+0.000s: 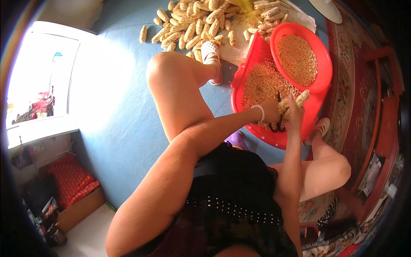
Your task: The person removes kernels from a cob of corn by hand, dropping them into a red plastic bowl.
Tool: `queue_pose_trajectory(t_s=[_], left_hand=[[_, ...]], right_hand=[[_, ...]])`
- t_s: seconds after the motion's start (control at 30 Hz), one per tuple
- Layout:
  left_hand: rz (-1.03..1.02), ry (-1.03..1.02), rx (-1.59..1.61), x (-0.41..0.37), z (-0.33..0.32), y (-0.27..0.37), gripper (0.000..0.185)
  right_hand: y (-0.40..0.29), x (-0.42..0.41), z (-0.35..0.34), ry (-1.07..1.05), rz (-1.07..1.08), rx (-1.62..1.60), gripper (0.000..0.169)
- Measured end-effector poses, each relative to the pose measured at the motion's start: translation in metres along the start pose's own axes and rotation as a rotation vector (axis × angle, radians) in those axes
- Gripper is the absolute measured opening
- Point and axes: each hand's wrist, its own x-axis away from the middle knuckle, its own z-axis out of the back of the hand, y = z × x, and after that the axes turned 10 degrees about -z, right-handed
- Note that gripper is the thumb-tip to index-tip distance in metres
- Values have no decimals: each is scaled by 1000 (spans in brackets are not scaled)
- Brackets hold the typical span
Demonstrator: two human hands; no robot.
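Note:
Both my hands are together above a large red plastic basin (277, 136) that holds loose corn kernels (261, 83). My left hand (269, 111), with a white beaded bracelet at its wrist, is closed on a pale corn cob (283, 106). Another cob (302, 98) is gripped in my right hand (293, 112), its tip pointing up and away. The two cobs lie close against each other. Below the hands is a dark, narrow tool or bar (280, 123), partly hidden by them. A round red basin (325, 66) full of kernels rests on the large one's far side.
Many corn cobs (192, 27) are heaped on the blue floor beyond my foot. More cobs (269, 16) lie on a pale sack (236, 51). A patterned carpet (337, 77) and red wooden furniture (387, 125) stand at the right. A purple object (237, 138) is between my legs.

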Motion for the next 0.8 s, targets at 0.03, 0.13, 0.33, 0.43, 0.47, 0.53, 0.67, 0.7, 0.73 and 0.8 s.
queue_pose_trajectory(t_s=[0.03, 0.13, 0.33, 0.43, 0.47, 0.53, 0.67, 0.7, 0.73, 0.8], left_hand=[[-69, 67, -272, 3, 0, 5, 22], [-33, 70, -344, 18, 6, 23, 35], [-19, 55, -243, 10, -3, 10, 35], [-52, -6, -111, 9, 8, 15, 27], [-83, -22, -74, 12, 12, 17, 24], [22, -73, 274, 17, 13, 17, 19], [196, -152, 795, 18, 12, 15, 12], [217, -165, 833, 17, 12, 13, 12], [237, -179, 871, 16, 11, 11, 11], [264, -217, 953, 13, 10, 7, 11]], right_hand=[[0, -1, -1, -11, -84, -25, 30], [3, -14, 10, -6, -284, -102, 22], [25, -20, 3, 232, 37, 118, 15], [20, -17, 11, 64, 138, 223, 12], [19, -17, 11, 53, 159, 242, 12], [17, -13, 10, 35, 203, 283, 13], [19, -14, 15, -20, 279, 277, 15], [18, -15, 18, -31, 280, 309, 15], [18, -17, 21, -41, 281, 342, 15], [21, -19, 24, -63, 251, 297, 15]])
